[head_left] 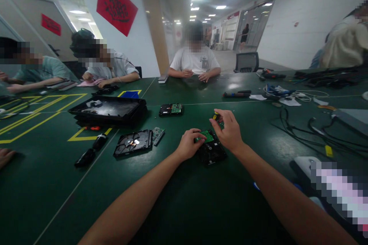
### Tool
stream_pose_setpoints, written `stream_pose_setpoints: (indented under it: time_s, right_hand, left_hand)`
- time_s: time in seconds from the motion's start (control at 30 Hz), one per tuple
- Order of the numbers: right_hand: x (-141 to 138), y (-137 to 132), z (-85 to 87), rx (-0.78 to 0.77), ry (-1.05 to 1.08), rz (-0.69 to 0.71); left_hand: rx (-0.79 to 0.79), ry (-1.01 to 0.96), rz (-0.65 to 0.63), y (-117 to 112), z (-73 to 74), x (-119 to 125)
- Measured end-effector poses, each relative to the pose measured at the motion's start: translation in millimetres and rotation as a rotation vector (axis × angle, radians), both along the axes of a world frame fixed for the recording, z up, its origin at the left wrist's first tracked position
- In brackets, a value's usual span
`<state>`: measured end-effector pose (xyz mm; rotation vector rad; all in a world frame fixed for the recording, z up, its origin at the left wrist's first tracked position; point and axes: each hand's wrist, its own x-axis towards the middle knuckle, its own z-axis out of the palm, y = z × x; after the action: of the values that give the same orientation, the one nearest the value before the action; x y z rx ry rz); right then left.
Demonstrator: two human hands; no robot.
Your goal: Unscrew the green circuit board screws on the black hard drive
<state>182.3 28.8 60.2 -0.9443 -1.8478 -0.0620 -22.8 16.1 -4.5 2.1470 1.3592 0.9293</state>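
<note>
A black hard drive with a green circuit board lies flat on the table in front of me. My left hand bears on its left side, fingers bent over the board and steadying the drive. Above the drive's far right corner, my right hand pinches a small yellow-and-black screwdriver between thumb and fingers. Its lower end is hard to make out, so I cannot tell whether it touches the board.
Left of my hands lie another hard drive, a loose circuit board and a black rolled bundle. Farther off are a third drive and black trays. Cables spread at right. Several people sit around the table.
</note>
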Motion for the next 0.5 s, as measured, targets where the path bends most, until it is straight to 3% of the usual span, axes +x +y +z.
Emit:
stream_pose_setpoints:
  time_s: [0.5]
  right_hand:
    - [-1.0, -2.2, 2.1, 0.024, -0.025, 0.003]
  left_hand:
    - [-0.008, 0.006, 0.006, -1.7, 4.2, 0.5]
